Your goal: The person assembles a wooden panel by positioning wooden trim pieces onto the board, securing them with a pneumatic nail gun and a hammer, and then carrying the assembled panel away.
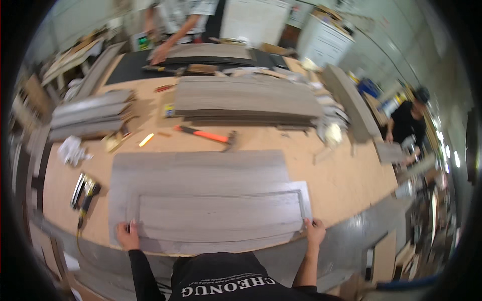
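Note:
A grey wood-grain framed panel [216,215], with a raised border around its recessed middle, lies over a larger flat grey board [201,170] at the table's near edge. My left hand [128,235] grips the framed panel's left edge near its front corner, thumb on top. At the opposite end, my right hand [315,232] is closed on the right edge, thumb up. Both hands' fingers underneath are hidden. Left of the boards lies a nail gun [86,193] with a yellow hose. Beyond them rests a claw hammer [207,134] with an orange and black handle.
Grey panels [246,98] are stacked mid-table, and more boards [90,115] are piled at left. Crumpled white plastic [74,150] sits near the left edge. A co-worker's hand [161,52] rests by a far panel; another person [409,123] works at right. The table [346,175] is light wood.

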Available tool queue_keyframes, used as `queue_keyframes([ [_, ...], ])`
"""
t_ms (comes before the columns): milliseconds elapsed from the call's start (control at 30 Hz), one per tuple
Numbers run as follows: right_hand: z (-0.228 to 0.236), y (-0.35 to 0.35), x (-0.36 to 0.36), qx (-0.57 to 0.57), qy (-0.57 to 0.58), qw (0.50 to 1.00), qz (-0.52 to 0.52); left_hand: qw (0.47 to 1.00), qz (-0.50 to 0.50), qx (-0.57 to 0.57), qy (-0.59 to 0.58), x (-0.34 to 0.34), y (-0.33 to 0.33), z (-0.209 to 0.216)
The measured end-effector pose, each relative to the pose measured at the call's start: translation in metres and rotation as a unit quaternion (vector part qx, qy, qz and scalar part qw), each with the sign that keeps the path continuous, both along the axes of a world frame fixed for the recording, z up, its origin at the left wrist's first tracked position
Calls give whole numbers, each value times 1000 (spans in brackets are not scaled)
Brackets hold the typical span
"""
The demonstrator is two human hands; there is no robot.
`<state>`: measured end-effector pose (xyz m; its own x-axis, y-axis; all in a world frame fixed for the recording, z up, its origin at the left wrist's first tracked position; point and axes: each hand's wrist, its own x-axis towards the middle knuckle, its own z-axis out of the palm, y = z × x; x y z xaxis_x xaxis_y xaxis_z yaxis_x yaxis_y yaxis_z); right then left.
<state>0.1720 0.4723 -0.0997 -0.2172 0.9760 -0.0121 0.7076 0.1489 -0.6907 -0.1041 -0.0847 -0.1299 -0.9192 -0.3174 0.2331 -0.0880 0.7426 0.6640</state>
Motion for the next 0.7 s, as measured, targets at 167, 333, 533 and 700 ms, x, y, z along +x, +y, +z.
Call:
queue_keyframes([
  [167, 17, -20, 22, 81, 2, 994, -73, 992, -78, -97, -26, -14, 8, -4],
  [333, 6, -35, 34, 56, 71, 976, -195, 987, -112, -112, 7, -35, 12, -19],
  [533, -20, -38, 46, 51, 160, 963, -208, 968, -131, -192, -92, -51, 28, 2],
  [700, -46, -53, 29, -64, 310, 917, -244, 968, -192, -134, -86, -64, -12, 17],
])
